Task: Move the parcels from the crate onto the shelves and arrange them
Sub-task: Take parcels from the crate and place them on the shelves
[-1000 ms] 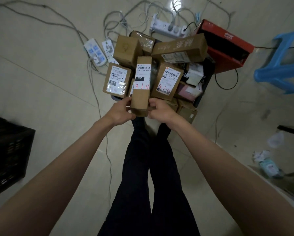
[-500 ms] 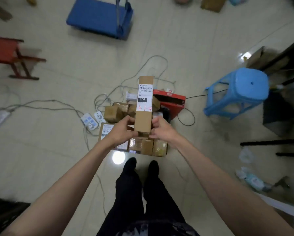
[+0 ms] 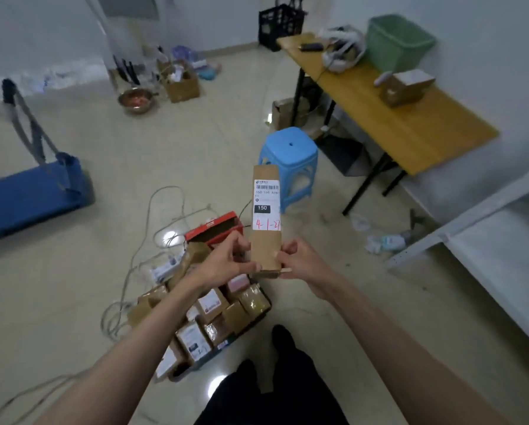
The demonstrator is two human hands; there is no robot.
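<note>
while the long parcel (image 3: 266, 222) is held upright in front of the body, its lower end is pinched from both sides: the left hand (image 3: 223, 262) has thumb and curled fingers on the left edge, and the right hand (image 3: 300, 262) has its fingers curled round the right edge. the parcel is a slim plain cardboard box with a white label marked in red. it is judged to be light, since it is kept up by fingertips alone, and stiff, since its walls show no bowing. smooth card and a high centre could let it tip or slip, so a hold nearer the middle, or one palm under the base, is judged safer for carrying. below and behind the hands, the crate (image 3: 226, 345) is seen on the floor, heaped with the remaining parcels (image 3: 214, 305). further off a blue stool (image 3: 289, 161) stands, and a white shelf (image 3: 484, 240) is glimpsed at the right, with a bench (image 3: 410, 124) behind. compared with half a second before, the view has been raised and turned rightward, the parcel has been carried up clear of the crate, and the shelf has come into view.
</note>
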